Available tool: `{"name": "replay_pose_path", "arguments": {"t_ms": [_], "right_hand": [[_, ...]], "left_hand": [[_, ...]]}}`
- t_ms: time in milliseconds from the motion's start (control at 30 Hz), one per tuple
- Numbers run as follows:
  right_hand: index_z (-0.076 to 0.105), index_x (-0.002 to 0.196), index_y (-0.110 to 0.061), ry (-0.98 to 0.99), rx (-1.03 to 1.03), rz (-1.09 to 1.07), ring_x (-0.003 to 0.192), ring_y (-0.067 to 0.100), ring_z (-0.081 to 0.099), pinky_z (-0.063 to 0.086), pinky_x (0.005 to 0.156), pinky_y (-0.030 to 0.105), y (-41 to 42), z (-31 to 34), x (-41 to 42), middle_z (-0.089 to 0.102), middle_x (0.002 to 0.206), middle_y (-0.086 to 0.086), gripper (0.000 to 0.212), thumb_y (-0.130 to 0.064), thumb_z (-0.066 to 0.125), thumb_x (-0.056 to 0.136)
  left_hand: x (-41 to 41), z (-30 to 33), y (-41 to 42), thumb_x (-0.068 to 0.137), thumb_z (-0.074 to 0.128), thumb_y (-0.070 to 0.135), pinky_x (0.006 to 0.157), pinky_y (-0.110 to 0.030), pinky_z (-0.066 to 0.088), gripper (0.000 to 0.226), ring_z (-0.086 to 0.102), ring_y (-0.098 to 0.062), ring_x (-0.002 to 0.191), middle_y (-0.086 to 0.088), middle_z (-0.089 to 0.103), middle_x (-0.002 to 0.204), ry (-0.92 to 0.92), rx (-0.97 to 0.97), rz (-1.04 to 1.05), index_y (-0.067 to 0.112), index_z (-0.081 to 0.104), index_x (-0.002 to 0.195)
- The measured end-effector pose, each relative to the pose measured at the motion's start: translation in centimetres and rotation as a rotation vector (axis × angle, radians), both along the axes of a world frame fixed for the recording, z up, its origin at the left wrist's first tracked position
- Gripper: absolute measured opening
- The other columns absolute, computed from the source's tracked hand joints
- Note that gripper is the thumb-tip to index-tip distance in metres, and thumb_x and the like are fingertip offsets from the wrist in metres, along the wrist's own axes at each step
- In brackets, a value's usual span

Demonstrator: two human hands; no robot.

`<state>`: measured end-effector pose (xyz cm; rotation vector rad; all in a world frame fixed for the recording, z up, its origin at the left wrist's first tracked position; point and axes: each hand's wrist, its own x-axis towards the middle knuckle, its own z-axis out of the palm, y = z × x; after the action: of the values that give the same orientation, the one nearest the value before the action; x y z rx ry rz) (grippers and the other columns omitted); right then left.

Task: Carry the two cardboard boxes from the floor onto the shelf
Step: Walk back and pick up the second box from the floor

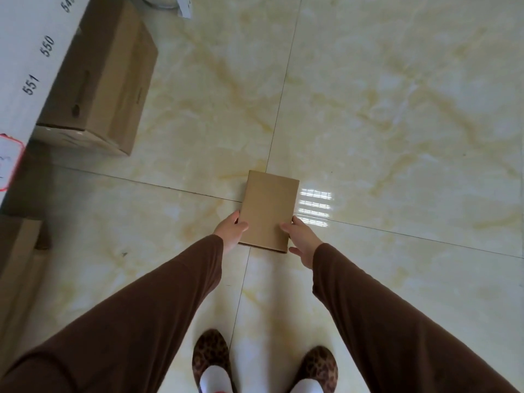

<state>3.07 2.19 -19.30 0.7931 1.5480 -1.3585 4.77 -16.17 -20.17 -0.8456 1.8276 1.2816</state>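
Observation:
A small flat cardboard box (268, 209) is in front of me over the tiled floor, its long side pointing away from me. My left hand (233, 230) grips its near left edge, thumb on top. On the near right edge rests my right hand (300, 241), fingers against the side. Both arms wear brown sleeves. A larger cardboard box (103, 78) stands on the floor at the upper left, partly under the white shelf (25, 61). Whether the small box touches the floor I cannot tell.
The white shelf edge carries number labels 550 and 551 and a red-outlined tag (7, 163). Another cardboard box (17, 256) sits low at the left edge. My two feet in patterned shoes (211, 361) stand on the glossy marble tiles (397, 109).

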Motion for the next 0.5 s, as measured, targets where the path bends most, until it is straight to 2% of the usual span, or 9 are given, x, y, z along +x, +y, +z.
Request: {"name": "replay_pose_path", "arguments": {"t_ms": [67, 100, 167, 200, 300, 400, 433, 500], "right_hand": [[0.049, 0.149, -0.026, 0.036, 0.001, -0.017, 0.101, 0.009, 0.056, 0.045, 0.097, 0.033, 0.2, 1.6, 0.0, 0.059, 0.135, -0.004, 0.042, -0.019, 0.048, 0.107], [0.048, 0.150, -0.026, 0.056, 0.000, -0.025, 0.096, 0.004, 0.056, 0.046, 0.088, 0.028, 0.4, 2.9, 0.0, 0.059, 0.133, -0.005, 0.043, -0.019, 0.048, 0.107], [0.046, 0.153, -0.025, 0.110, 0.004, -0.034, 0.091, -0.004, 0.054, 0.042, 0.072, 0.020, 0.6, 6.0, -0.1, 0.057, 0.132, -0.007, 0.046, -0.018, 0.049, 0.107], [0.045, 0.154, -0.025, 0.138, 0.011, -0.037, 0.092, -0.004, 0.054, 0.039, 0.069, 0.018, 0.7, 7.8, -0.1, 0.058, 0.134, -0.006, 0.048, -0.019, 0.049, 0.107], [0.040, 0.158, -0.028, 0.221, 0.021, -0.059, 0.097, 0.001, 0.056, 0.040, 0.069, 0.019, 1.2, 14.8, -0.5, 0.056, 0.149, -0.004, 0.055, -0.022, 0.053, 0.105], [0.037, 0.157, -0.029, 0.308, 0.006, -0.095, 0.115, 0.013, 0.058, 0.043, 0.075, 0.019, 2.0, 23.6, -0.8, 0.052, 0.153, -0.007, 0.055, -0.025, 0.054, 0.104], [0.036, 0.156, -0.028, 0.343, -0.001, -0.112, 0.119, 0.015, 0.058, 0.045, 0.078, 0.021, 2.2, 26.9, -1.0, 0.051, 0.152, -0.007, 0.055, -0.024, 0.054, 0.105], [0.035, 0.154, -0.027, 0.419, -0.014, -0.140, 0.123, 0.017, 0.057, 0.048, 0.089, 0.027, 2.9, 33.8, -1.4, 0.052, 0.151, -0.004, 0.053, -0.023, 0.054, 0.105]], "left_hand": [[0.2, 1.4, 0.0, 0.105, 0.044, 0.010, 0.095, -0.019, 0.030, 0.052, 0.049, -0.023, 0.138, -0.008, 0.051, 0.154, 0.023, -0.001, 0.001, 0.015, 0.039, 0.156], [0.3, 2.4, 0.0, 0.104, 0.045, 0.010, 0.095, -0.021, 0.032, 0.051, 0.053, -0.021, 0.132, -0.007, 0.055, 0.150, 0.045, 0.001, 0.004, 0.017, 0.043, 0.154], [0.4, 5.1, 0.0, 0.102, 0.047, 0.013, 0.096, -0.026, 0.036, 0.050, 0.055, -0.019, 0.125, -0.004, 0.058, 0.145, 0.074, 0.011, 0.027, 0.020, 0.045, 0.152], [0.4, 7.1, 0.1, 0.102, 0.048, 0.014, 0.096, -0.027, 0.036, 0.050, 0.055, -0.018, 0.123, -0.002, 0.057, 0.144, 0.089, 0.019, 0.047, 0.021, 0.044, 0.151], [-0.2, 14.7, 0.7, 0.101, 0.051, 0.014, 0.096, -0.028, 0.039, 0.048, 0.054, -0.019, 0.119, 0.000, 0.054, 0.139, 0.148, 0.070, 0.106, 0.022, 0.044, 0.148], [-1.1, 22.7, 0.8, 0.087, 0.063, 0.031, 0.111, -0.043, 0.045, 0.050, 0.060, -0.026, 0.127, -0.004, 0.055, 0.146, 0.246, 0.120, 0.144, 0.030, 0.049, 0.135], [-1.4, 25.0, 0.7, 0.084, 0.064, 0.034, 0.113, -0.047, 0.045, 0.047, 0.060, -0.027, 0.129, -0.005, 0.055, 0.147, 0.279, 0.141, 0.149, 0.033, 0.051, 0.129], [-2.4, 31.5, 1.2, 0.090, 0.063, 0.026, 0.113, -0.051, 0.044, 0.031, 0.059, -0.030, 0.131, -0.008, 0.056, 0.147, 0.344, 0.174, 0.157, 0.033, 0.051, 0.117]]}}
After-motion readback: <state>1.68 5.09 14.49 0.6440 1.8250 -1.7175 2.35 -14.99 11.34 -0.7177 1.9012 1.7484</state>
